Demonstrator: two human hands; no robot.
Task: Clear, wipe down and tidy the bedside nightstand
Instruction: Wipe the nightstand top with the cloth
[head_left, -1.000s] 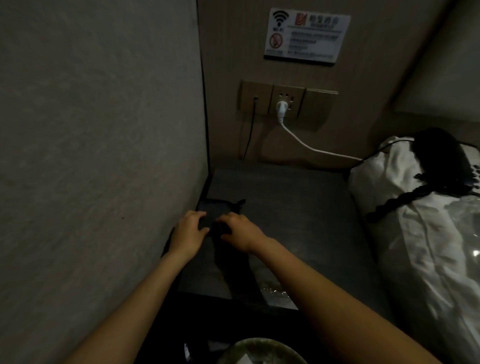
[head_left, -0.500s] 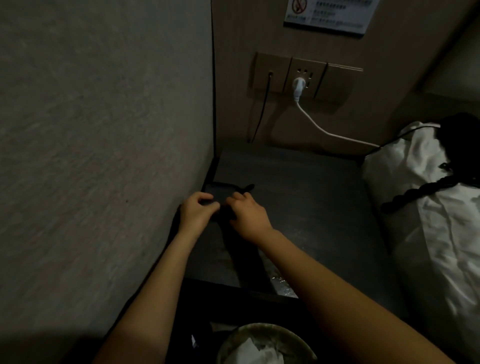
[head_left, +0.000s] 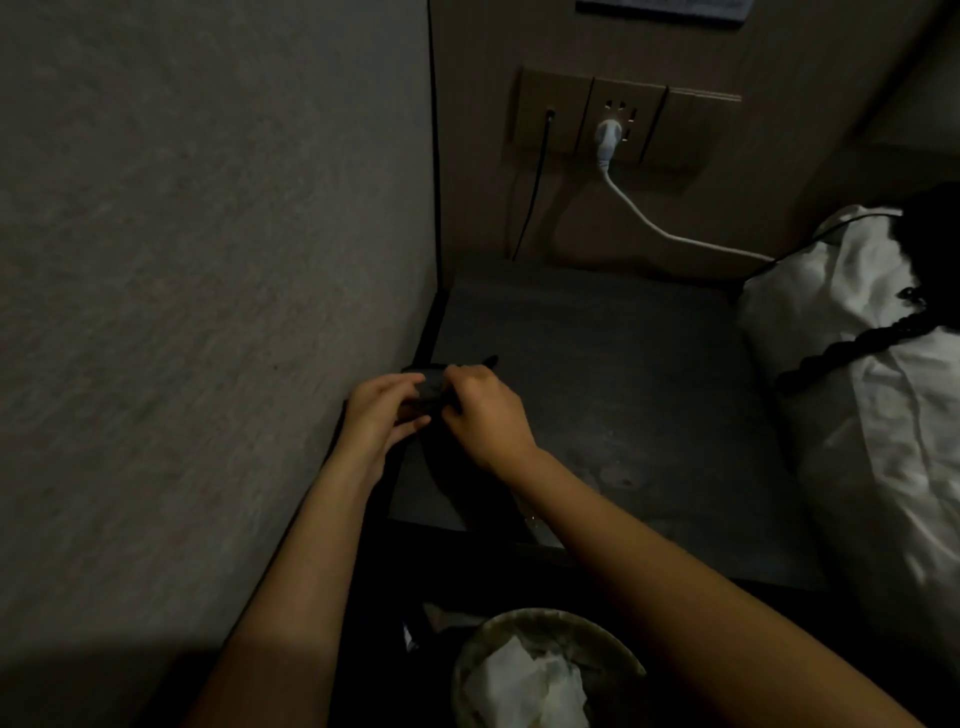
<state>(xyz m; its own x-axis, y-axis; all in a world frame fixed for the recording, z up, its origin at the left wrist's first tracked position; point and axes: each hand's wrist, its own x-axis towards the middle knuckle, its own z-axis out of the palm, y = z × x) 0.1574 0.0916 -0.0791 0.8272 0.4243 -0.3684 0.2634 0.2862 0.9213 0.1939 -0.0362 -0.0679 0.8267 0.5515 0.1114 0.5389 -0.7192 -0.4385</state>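
Both the left hand (head_left: 382, 415) and right hand (head_left: 485, 415) curl their grip around a small dark flat object (head_left: 431, 387), hard to identify, at the wall-side edge of the grey table (head_left: 623, 374); it looks light and rigid, best pinched by its edges.

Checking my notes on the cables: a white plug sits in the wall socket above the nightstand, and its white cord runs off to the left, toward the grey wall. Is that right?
Not quite. The white plug is in the wall socket above the nightstand, but the head view shows its white cord running off to the right, toward the white bedding, not left.
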